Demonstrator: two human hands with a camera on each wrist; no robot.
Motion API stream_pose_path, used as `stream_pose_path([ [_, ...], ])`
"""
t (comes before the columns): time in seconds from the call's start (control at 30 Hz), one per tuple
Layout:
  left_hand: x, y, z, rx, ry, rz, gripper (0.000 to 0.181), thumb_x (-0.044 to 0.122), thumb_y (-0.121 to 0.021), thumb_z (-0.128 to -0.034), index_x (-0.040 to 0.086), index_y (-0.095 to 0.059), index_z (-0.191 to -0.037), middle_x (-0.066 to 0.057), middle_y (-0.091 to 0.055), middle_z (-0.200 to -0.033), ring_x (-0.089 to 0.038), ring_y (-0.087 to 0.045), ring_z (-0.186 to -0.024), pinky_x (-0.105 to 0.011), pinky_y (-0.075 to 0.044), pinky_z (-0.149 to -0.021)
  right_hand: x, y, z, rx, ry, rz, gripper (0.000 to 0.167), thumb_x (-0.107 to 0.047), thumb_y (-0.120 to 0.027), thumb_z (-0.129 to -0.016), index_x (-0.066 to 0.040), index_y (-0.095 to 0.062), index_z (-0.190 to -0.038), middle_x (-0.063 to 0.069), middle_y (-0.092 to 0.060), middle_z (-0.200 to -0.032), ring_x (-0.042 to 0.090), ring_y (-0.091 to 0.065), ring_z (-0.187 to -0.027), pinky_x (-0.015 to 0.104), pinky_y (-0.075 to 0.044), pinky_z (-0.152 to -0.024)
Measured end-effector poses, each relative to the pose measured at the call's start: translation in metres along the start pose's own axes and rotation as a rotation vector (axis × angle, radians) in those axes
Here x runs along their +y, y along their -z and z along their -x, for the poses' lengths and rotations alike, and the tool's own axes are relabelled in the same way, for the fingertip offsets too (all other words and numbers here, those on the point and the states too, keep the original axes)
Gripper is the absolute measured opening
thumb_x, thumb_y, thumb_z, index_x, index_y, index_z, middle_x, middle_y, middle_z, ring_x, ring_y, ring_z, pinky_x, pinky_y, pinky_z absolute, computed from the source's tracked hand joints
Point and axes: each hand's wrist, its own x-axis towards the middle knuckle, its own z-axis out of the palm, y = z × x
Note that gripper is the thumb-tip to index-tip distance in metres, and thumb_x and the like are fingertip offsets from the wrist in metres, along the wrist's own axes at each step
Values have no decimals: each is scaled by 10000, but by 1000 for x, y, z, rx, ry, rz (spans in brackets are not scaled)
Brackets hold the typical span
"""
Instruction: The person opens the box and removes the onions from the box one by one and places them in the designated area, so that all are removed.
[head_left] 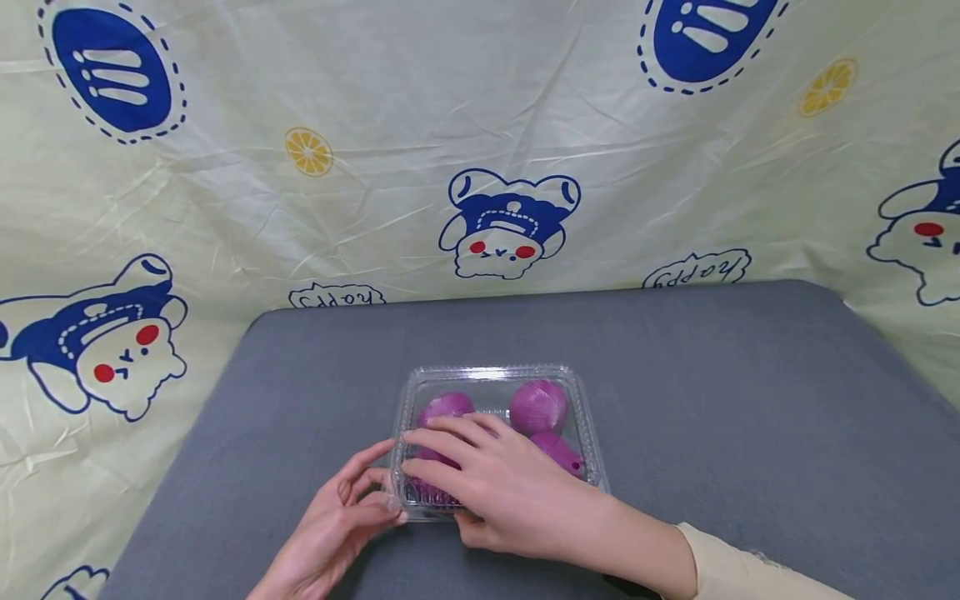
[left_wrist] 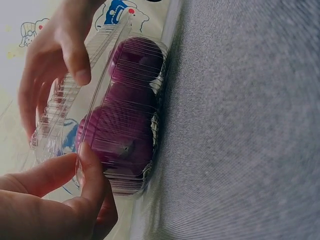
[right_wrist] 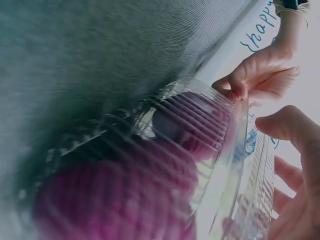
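Note:
A clear plastic clamshell box (head_left: 491,372) sits on the grey surface, holding several round purple things (head_left: 538,407) whose kind I cannot tell. My left hand (head_left: 333,521) is at the box's near left corner; in the left wrist view its thumb and forefinger pinch the rim. My right hand (head_left: 510,492) lies over the ribbed lid (left_wrist: 62,95), fingers extended across its top. The right thumb (left_wrist: 76,62) is by the near edge, apart from the lower rim. Seen from the left wrist, the lid tilts up from the base, leaving a gap. The right hand hides some of the purple things.
The grey padded surface (head_left: 712,392) spreads around the box. Behind it and at its sides hangs a pale cloth (head_left: 390,225) printed with cartoon bears and orange slices. Something dark (head_left: 630,586) shows under the right forearm.

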Motion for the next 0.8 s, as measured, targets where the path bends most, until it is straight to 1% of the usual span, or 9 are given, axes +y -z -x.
stream_pose_path([
  [0.13,0,1,-1,-9,-5,9,792,-148,-565,-879,55,-185,-1542,-62,-529,-1073,-134,-616,-791,-357,-542,-850,2,0,11,31,-12,22,713,-271,-799,-759,-214,-508,-1407,-8,-413,-1509,220,-310,-1409,493,-323,-1100],
  [0.27,0,1,-1,-16,-8,7,795,-160,-564,-866,45,-192,-1538,-66,-527,-1070,-135,-615,-780,-358,-543,-848,2,-2,22,61,-28,33,805,-272,-842,-725,-198,-481,-1441,10,-385,-1534,245,-284,-1428,532,-304,-1105],
  [0.37,0,0,-1,-4,-7,8,800,-174,-565,-849,39,-207,-1532,-69,-521,-1068,-138,-618,-783,-362,-543,-848,3,-3,31,89,-51,39,835,-250,-857,-703,-188,-483,-1447,20,-369,-1547,260,-278,-1432,548,-292,-1107],
  [0.5,2,0,-1,11,-4,8,805,-181,-578,-832,30,-226,-1525,-69,-523,-1054,-146,-623,-787,-363,-545,-844,4,-6,43,127,-118,47,808,-239,-814,-729,-178,-473,-1459,15,-358,-1556,258,-253,-1446,551,-228,-1133],
  [0.57,2,0,0,2,-7,6,808,-182,-581,-832,22,-219,-1525,-66,-526,-1044,-149,-624,-784,-358,-546,-838,4,-7,48,154,-154,53,793,-256,-789,-748,-165,-463,-1466,21,-367,-1551,261,-252,-1445,555,-192,-1141],
  [0.7,5,-1,0,3,-2,19,818,-181,-591,-827,27,-220,-1526,-57,-531,-1029,-146,-617,-772,-350,-544,-837,6,-8,58,205,-199,80,745,-317,-757,-786,-134,-476,-1452,51,-397,-1529,282,-269,-1435,575,-166,-1135],
  [0.8,6,0,0,1,-1,20,827,-180,-593,-824,30,-215,-1529,-54,-529,-1025,-144,-611,-772,-347,-542,-841,7,-8,64,223,-224,97,712,-361,-740,-807,-119,-498,-1431,66,-411,-1518,303,-291,-1424,585,-176,-1126],
])
